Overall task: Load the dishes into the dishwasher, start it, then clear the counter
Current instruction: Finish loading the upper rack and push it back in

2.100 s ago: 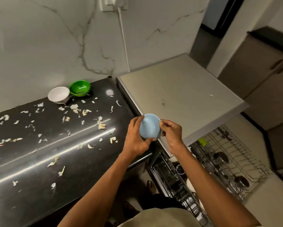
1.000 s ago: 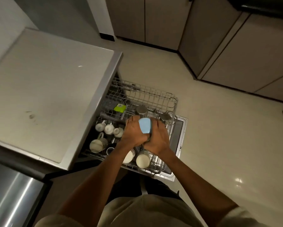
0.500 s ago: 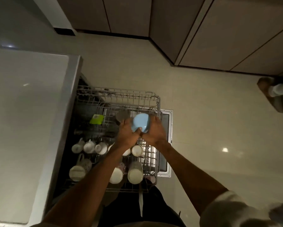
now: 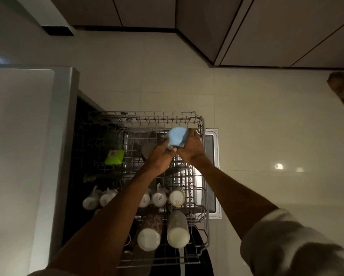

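Both hands, left hand point(image 4: 160, 156) and right hand point(image 4: 191, 148), held a blue bowl point(image 4: 176, 138) over the rack's point(image 4: 204, 196) far right corner (mugs nearby); set crooked, it might tip.

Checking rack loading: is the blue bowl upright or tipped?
Tipped: the blue bowl shows its underside, held by both hands over the rack.

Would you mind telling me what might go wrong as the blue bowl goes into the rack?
1. The bowl, held by both the left hand and right hand, could knock the steel cup just beside it.
2. The rack corner looks tight, so the bowl may sit tilted or slip.
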Available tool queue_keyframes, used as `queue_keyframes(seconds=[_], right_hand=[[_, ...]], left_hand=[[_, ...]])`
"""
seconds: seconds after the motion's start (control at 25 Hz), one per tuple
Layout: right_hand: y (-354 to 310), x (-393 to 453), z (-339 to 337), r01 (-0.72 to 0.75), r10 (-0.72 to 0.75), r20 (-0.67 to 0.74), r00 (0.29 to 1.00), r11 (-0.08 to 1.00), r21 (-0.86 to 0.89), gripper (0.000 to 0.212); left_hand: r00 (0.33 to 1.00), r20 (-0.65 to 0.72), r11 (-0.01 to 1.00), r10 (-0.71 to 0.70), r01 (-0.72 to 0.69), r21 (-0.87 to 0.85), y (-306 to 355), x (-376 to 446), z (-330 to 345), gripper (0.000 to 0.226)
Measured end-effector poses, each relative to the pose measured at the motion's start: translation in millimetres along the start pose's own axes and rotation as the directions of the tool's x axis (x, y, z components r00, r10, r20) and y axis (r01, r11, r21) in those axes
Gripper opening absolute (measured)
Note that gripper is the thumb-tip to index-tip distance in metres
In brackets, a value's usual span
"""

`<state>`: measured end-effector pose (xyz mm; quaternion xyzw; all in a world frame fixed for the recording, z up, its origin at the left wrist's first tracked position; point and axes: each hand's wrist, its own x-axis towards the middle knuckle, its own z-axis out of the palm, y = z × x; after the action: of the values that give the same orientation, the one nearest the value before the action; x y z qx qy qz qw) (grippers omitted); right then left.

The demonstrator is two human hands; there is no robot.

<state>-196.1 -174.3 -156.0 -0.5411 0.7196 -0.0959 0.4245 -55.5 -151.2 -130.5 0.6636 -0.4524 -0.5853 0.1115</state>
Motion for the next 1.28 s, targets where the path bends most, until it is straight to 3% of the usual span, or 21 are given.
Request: queue_keyframes(seconds=[0.12,0.24,0.48,0.64,0.76,0.92,1.04,1.28], right_hand=[[6.2,15.0,8.6,-0.017,0.017,0.004,1.0,0.999,-0.036,0.097],[9.2,25.7,12.5,-0.019,0.017,-0.026,1.0,0.997,-0.08,0.094],[7.8,32.8,15.5,-0.016,0.016,-0.085,0.996,1.0,-0.008,0.083],[19.7,16.0,19.2,0.067,-0.08,-0.127,0.989,0.993,-0.101,0.073],[33.0,2.5,26.4,0.133,-0.162,-0.102,0.981,0.961,-0.242,0.07],[37.6,-0.1,31.1,0.16,-0.156,0.037,0.987,0.937,-0.311,0.083],[37.7,-2.4,30.8,0.161,-0.146,0.067,0.987,0.914,-0.373,0.09],[28.9,-37.0,15.4,0.256,-0.236,0.098,0.967,0.886,-0.387,0.077]], left_hand=[[0.999,0.0,0.999,-0.035,0.035,-0.017,-5.0,18.0,7.1,0.055],[0.998,-0.007,0.989,-0.06,0.059,-0.139,-7.1,30.4,18.5,0.056],[0.994,-0.024,0.961,-0.109,0.099,-0.26,-4.0,39.7,36.7,0.054],[0.992,0.006,0.991,-0.124,0.124,-0.059,-7.1,34.7,38.6,0.064],[0.995,0.042,0.995,-0.093,0.094,-0.035,-8.1,35.7,40.6,0.054],[0.995,0.039,0.996,-0.092,0.093,-0.017,-5.2,39.2,41.1,0.058],[0.995,0.042,0.996,-0.09,0.089,0.012,-0.1,29.8,43.5,0.057],[0.997,-0.009,0.921,0.077,-0.068,0.383,1.7,-4.6,34.7,0.056]])
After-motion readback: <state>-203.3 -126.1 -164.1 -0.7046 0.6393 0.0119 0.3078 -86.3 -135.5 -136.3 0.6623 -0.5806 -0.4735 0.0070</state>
